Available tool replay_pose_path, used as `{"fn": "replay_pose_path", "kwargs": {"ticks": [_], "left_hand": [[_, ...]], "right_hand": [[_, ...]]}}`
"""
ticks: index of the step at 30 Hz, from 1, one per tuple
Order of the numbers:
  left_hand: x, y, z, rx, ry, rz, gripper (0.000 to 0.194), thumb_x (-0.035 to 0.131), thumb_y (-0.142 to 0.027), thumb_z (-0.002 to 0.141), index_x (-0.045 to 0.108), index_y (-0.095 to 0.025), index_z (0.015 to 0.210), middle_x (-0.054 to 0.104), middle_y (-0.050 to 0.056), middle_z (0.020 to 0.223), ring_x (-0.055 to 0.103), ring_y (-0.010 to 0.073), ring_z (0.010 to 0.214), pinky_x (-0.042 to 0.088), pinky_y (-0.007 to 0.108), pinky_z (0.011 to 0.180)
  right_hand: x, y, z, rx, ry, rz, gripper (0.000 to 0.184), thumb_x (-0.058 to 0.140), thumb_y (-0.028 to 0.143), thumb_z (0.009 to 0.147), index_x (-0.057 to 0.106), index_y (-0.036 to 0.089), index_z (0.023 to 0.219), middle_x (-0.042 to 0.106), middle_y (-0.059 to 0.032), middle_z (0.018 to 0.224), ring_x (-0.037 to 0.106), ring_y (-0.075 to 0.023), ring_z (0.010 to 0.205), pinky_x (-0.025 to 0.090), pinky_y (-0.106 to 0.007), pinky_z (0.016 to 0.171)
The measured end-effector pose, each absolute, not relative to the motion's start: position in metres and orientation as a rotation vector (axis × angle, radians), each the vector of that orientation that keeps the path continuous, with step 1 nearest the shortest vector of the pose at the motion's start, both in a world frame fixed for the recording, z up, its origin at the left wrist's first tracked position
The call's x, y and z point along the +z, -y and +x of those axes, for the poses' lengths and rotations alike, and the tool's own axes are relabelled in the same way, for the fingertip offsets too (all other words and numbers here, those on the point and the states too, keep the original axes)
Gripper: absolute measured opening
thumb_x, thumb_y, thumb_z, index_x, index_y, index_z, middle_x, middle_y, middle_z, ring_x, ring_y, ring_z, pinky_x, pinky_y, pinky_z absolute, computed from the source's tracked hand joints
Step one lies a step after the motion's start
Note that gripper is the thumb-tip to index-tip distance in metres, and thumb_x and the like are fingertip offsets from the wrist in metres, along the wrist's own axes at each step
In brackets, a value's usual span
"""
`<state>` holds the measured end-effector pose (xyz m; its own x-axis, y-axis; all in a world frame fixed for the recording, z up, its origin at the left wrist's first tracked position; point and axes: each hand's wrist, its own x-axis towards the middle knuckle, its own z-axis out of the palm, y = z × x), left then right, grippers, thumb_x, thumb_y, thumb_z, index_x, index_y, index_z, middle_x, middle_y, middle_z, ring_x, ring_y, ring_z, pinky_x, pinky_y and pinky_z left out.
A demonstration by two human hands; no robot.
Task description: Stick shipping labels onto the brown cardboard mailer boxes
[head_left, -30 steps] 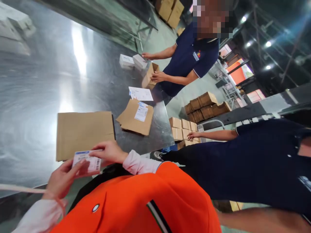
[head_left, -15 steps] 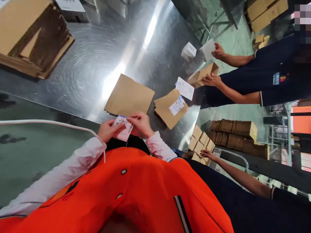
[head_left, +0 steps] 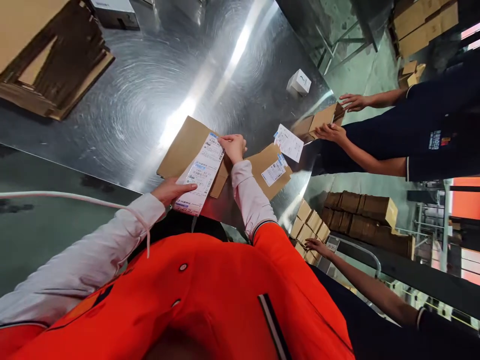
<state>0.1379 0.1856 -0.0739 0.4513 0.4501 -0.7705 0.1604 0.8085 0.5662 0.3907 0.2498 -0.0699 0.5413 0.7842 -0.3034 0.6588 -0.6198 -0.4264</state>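
Note:
A long strip of printed shipping labels point(head_left: 202, 172) stretches between my hands. Its lower part is gripped by my left hand point(head_left: 172, 191), thumb lying over the top. My right hand point(head_left: 233, 147) pinches the far upper corner of the strip. Under the strip lies a flat brown cardboard piece point(head_left: 183, 142) on the metal table point(head_left: 131, 95). To the right, a second cardboard piece point(head_left: 264, 160) bears a white label point(head_left: 273, 173), and my right forearm covers part of it.
Beyond it lies a white printed sheet point(head_left: 289, 143). A co-worker's hands point(head_left: 332, 132) are at an open carton point(head_left: 323, 121); a small white box point(head_left: 300, 82) stands nearby. Stacked flat cardboard point(head_left: 33, 55) occupies the left. Another person's hand point(head_left: 318, 246) touches stacked boxes point(head_left: 309, 225). A white cable point(head_left: 75, 195) crosses my left sleeve.
The label strip now extends over the cardboard, as my right hand has moved up and away from my left. The co-worker's upper hand no longer holds a white box.

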Motion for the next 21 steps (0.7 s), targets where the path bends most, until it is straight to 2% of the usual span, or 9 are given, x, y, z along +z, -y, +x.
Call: {"fn": "replay_pose_path", "kwargs": {"ticks": [4, 7, 9, 11, 13, 15, 18, 20, 21], "left_hand": [[-0.076, -0.196, 0.145, 0.179, -1.145, 0.612, 0.067, 0.105, -0.037, 0.03, 0.078, -0.015, 0.087, 0.084, 0.016, 0.095, 0.079, 0.0428, 0.103, 0.068, 0.044, 0.082], [-0.08, -0.198, 0.145, 0.159, -1.147, 0.635, 0.066, 0.103, -0.035, 0.034, 0.077, -0.014, 0.091, 0.084, 0.015, 0.093, 0.078, 0.0422, 0.105, 0.066, 0.044, 0.088], [-0.083, -0.188, 0.135, 0.117, -1.156, 0.684, 0.061, 0.102, -0.032, 0.035, 0.078, -0.016, 0.089, 0.083, 0.014, 0.091, 0.078, 0.0426, 0.106, 0.065, 0.045, 0.092], [-0.086, -0.169, 0.115, 0.013, -1.186, 0.741, 0.053, 0.101, -0.031, 0.035, 0.079, -0.019, 0.082, 0.083, 0.013, 0.088, 0.078, 0.0444, 0.104, 0.065, 0.047, 0.094], [-0.086, -0.146, 0.087, -0.099, -1.214, 0.785, 0.045, 0.099, -0.033, 0.036, 0.079, -0.021, 0.074, 0.083, 0.014, 0.084, 0.078, 0.047, 0.101, 0.064, 0.052, 0.095], [-0.082, -0.13, 0.06, -0.14, -1.219, 0.791, 0.04, 0.097, -0.039, 0.041, 0.079, -0.021, 0.072, 0.083, 0.015, 0.084, 0.077, 0.0489, 0.101, 0.063, 0.056, 0.098], [-0.071, -0.136, 0.041, -0.075, -1.219, 0.737, 0.043, 0.095, -0.039, 0.044, 0.079, -0.021, 0.079, 0.084, 0.015, 0.091, 0.076, 0.0476, 0.109, 0.061, 0.055, 0.103], [-0.066, -0.163, 0.049, 0.065, -1.286, 0.711, 0.05, 0.093, -0.038, 0.048, 0.078, -0.019, 0.091, 0.084, 0.013, 0.098, 0.075, 0.0438, 0.115, 0.062, 0.052, 0.104], [-0.065, -0.18, 0.059, 0.145, -1.343, 0.73, 0.052, 0.091, -0.039, 0.053, 0.077, -0.018, 0.098, 0.084, 0.013, 0.102, 0.075, 0.0413, 0.116, 0.062, 0.051, 0.104]], "right_hand": [[-0.078, -0.256, 0.391, 0.678, 1.152, -2.505, 0.025, 0.076, 0.045, 0.095, 0.086, 0.026, 0.108, 0.066, -0.0078, 0.141, 0.055, -0.0294, 0.138, 0.042, -0.051, 0.119], [-0.083, -0.257, 0.393, 0.661, 1.144, -2.526, 0.026, 0.075, 0.046, 0.097, 0.085, 0.026, 0.109, 0.063, -0.0086, 0.143, 0.055, -0.0297, 0.139, 0.042, -0.052, 0.119], [-0.086, -0.256, 0.393, 0.613, 1.153, -2.556, 0.032, 0.072, 0.047, 0.099, 0.082, 0.025, 0.12, 0.06, -0.0115, 0.146, 0.054, -0.0308, 0.139, 0.042, -0.054, 0.118], [-0.09, -0.252, 0.39, 0.532, 1.234, -2.562, 0.044, 0.067, 0.046, 0.103, 0.072, 0.024, 0.14, 0.057, -0.0161, 0.152, 0.05, -0.0331, 0.144, 0.04, -0.058, 0.119], [-0.095, -0.248, 0.38, 0.495, 1.491, -2.475, 0.053, 0.064, 0.041, 0.105, 0.06, 0.021, 0.153, 0.051, -0.0188, 0.16, 0.042, -0.0336, 0.152, 0.034, -0.059, 0.125], [-0.101, -0.243, 0.364, 0.524, 1.819, -2.311, 0.057, 0.064, 0.04, 0.105, 0.055, 0.02, 0.158, 0.043, -0.0181, 0.169, 0.032, -0.0323, 0.162, 0.023, -0.058, 0.132], [-0.107, -0.227, 0.331, 0.557, 1.994, -2.239, 0.066, 0.066, 0.043, 0.104, 0.05, 0.014, 0.161, 0.036, -0.0191, 0.175, 0.018, -0.0339, 0.169, 0.01, -0.061, 0.136], [-0.108, -0.208, 0.312, 0.612, 2.086, -2.148, 0.064, 0.068, 0.036, 0.103, 0.05, 0.012, 0.16, 0.037, -0.0177, 0.175, 0.019, -0.0322, 0.169, 0.009, -0.059, 0.137], [-0.108, -0.195, 0.306, 0.663, 2.166, -2.038, 0.06, 0.068, 0.03, 0.103, 0.053, 0.013, 0.158, 0.041, -0.0147, 0.174, 0.022, -0.029, 0.168, 0.012, -0.054, 0.138]]}}
